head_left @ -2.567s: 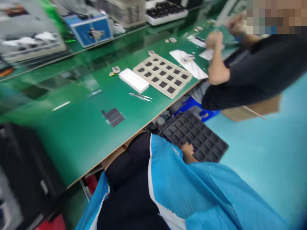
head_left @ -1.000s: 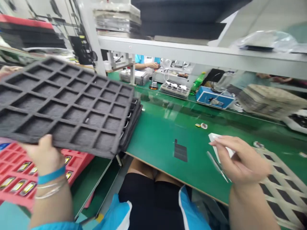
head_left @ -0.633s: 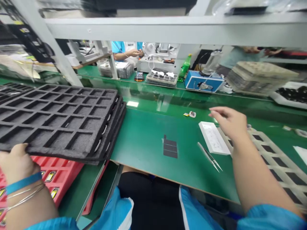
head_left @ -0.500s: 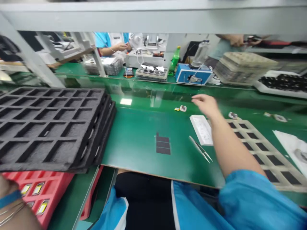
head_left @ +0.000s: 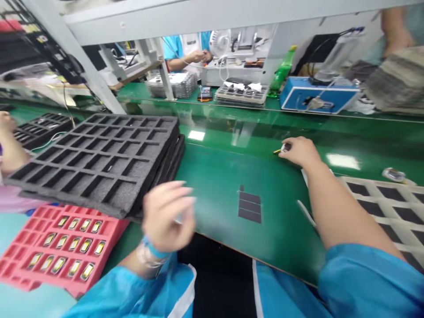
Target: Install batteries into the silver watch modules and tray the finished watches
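Near left, the blurred left hand (head_left: 169, 216) hovers, fingers loosely curled, nothing visible in them; far right on the glossy green desk (head_left: 212, 181), a small silver-and-black part (head_left: 284, 148) meets the right hand (head_left: 302, 152)'s narrowed fingers: light edge pinch advisable!

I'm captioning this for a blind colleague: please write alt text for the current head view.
A person's right hand is at a small part on a green workbench; the blurred left hand hovers nearer the camera. Stacked black compartment trays and a red tray holding small yellow-and-silver pieces are at left, a pale tray at right.
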Motion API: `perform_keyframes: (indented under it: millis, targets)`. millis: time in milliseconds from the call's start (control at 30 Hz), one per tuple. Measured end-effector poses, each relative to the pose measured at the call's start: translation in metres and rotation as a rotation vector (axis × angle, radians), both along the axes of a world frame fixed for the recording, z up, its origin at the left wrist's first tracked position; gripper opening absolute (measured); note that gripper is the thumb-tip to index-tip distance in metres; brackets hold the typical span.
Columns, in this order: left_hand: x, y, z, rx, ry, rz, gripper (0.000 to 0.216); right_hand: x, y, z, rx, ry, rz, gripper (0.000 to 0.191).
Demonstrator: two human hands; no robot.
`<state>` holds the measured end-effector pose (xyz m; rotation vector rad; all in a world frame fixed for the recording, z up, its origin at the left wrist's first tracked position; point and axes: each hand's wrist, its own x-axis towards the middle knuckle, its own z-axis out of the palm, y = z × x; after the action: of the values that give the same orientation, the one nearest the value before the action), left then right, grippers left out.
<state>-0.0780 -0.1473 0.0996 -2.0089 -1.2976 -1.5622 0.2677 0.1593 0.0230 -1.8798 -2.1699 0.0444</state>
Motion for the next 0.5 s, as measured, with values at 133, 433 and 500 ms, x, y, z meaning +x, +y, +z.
perform_keyframes:
  millis: [133, 433, 500]
  targets:
    - [0.067, 0.058, -0.028, -0.368, -0.100, -0.409, 0.019, -0.026, -0.057, 0.014, 0.394, 0.183, 0.244, 0.045]
    - [0.066, 0.163, -0.089, -1.336, -0.890, -1.088, 0.055, -0.095, -0.170, -0.011, 0.556, 0.517, 0.683, 0.041]
    - [0.063, 0.157, -0.091, -1.318, -0.927, -1.072, 0.053, -0.096, -0.173, -0.016, 0.540, 0.555, 0.688, 0.044]
